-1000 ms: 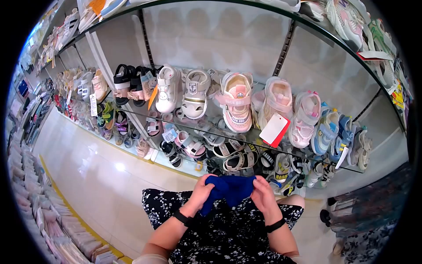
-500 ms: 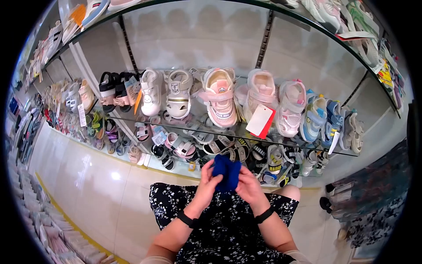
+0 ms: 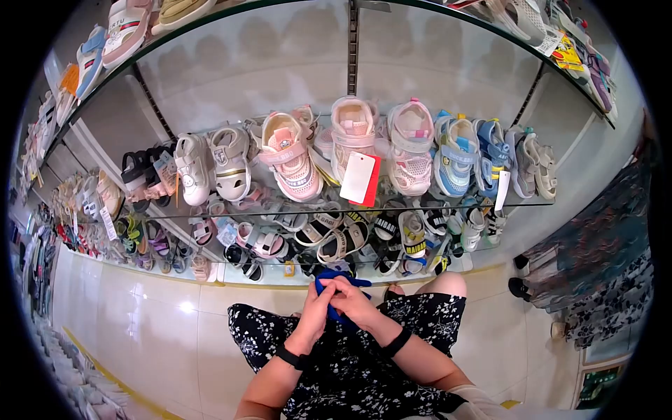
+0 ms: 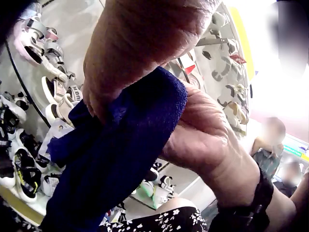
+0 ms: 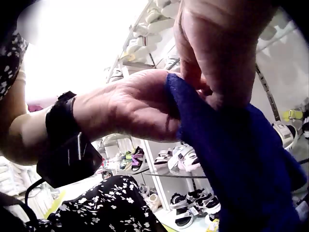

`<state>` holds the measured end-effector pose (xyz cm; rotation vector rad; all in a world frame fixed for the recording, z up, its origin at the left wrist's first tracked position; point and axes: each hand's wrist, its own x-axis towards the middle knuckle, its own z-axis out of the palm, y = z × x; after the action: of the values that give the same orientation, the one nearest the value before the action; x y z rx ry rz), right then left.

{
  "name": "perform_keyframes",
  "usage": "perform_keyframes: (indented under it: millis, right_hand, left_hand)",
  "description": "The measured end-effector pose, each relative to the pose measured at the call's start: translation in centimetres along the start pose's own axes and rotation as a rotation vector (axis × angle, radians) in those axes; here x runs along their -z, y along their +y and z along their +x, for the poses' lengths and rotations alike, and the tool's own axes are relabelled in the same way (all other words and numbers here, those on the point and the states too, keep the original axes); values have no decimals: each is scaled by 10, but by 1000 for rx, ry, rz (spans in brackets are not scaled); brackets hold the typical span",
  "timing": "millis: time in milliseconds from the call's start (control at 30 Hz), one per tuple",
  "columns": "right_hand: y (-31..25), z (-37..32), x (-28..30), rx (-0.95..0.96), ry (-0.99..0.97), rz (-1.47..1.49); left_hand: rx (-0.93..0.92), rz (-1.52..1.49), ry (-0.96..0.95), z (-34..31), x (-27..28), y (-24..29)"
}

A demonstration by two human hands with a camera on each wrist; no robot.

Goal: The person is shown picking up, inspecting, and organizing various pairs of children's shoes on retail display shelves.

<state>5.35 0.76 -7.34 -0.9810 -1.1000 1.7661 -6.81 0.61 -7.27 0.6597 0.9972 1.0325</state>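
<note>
A dark blue cloth (image 3: 327, 276) with a fuzzy, towel-like surface is held in front of the lap. My left hand (image 3: 313, 313) pinches it from the left, while my right hand (image 3: 355, 305) grips it from the right, the fingers of both meeting at its upper part. In the left wrist view the cloth (image 4: 120, 140) hangs down in folds below the left hand (image 4: 140, 48), with the right hand (image 4: 203, 130) behind it. The right wrist view shows the right hand's fingers (image 5: 217, 58) pressed on the cloth (image 5: 241, 159). The left hand's fingertips are partly hidden there by the fabric.
Glass shelves ahead carry small shoes, including a pink pair (image 3: 290, 161) and a blue shoe (image 3: 456, 157). A white-and-red tag (image 3: 358, 178) hangs at the shelf edge. Sandals (image 3: 343, 241) fill the lower level. Patterned clothing (image 3: 588, 245) shows at the right, wrapped goods (image 3: 63, 371) at the left.
The hands have come together, and the cloth, first stretched between them, is now bunched and mostly covered by the fingers. The head view has shifted right, so the shelf appears farther left.
</note>
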Motion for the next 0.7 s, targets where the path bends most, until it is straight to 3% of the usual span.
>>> perform_keyframes:
  millis: [100, 167, 233, 300, 367, 567, 600, 700]
  right_hand:
    - [5, -4, -9, 75, 115, -3]
    - [8, -8, -12, 25, 264, 189]
    - [13, -10, -6, -33, 351, 201]
    - [32, -4, 9, -141, 254, 245]
    - [38, -4, 15, -56, 247, 101]
    - [20, -11, -2, -105, 184, 290]
    - [42, -4, 8, -141, 139, 358]
    - [38, -1, -8, -135, 80, 368]
  left_hand:
    - [-1, -57, 36, -5, 2, 1]
    - [-21, -109, 130, -5, 3, 3]
    - [-124, -89, 146, -2, 6, 2]
    - [-264, 282, 188, 4, 6, -11]
    - [-616, 714, 61, -15, -12, 12]
    - [-565, 572, -25, -34, -13, 19]
    - [-592, 573, 2, -37, -11, 18]
    - [-640, 555, 87, -38, -1, 16]
